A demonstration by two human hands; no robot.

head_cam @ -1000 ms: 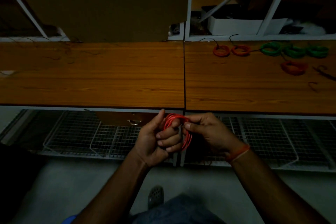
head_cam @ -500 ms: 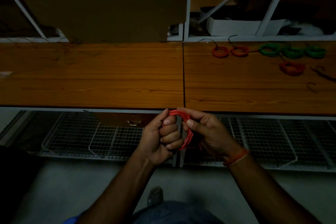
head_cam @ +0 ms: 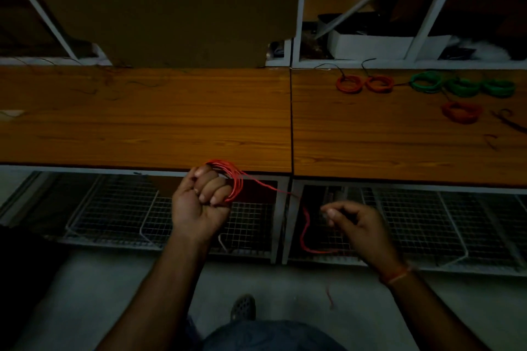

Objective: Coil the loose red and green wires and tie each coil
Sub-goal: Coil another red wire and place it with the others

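Note:
My left hand point(head_cam: 201, 202) grips a red wire coil point(head_cam: 235, 182) wound round its curled fingers, just below the front edge of the wooden table point(head_cam: 159, 128). A loose red tail point(head_cam: 305, 225) runs from the coil to the right and loops down in front of the wire racks. My right hand point(head_cam: 359, 222) is off to the right and blurred, with thumb and fingers drawn together near the tail; whether they pinch it does not show. Three red coils point(head_cam: 349, 84) point(head_cam: 379, 84) point(head_cam: 462, 112) and three green coils point(head_cam: 427, 81) point(head_cam: 463, 87) point(head_cam: 499, 87) lie at the table's far right.
Wire mesh racks point(head_cam: 119, 216) sit under the table. A brown board point(head_cam: 159, 6) leans behind the left tabletop. White shelving point(head_cam: 296, 23) with boxes stands behind the right one. Thin dark wire scraps point(head_cam: 507, 122) lie at the table's right end. My foot point(head_cam: 243, 306) is on the grey floor.
My right hand has left the coil and swung out to the lower right, and a length of red tail now hangs between the hands. My left hand has shifted left and up, still holding the coil.

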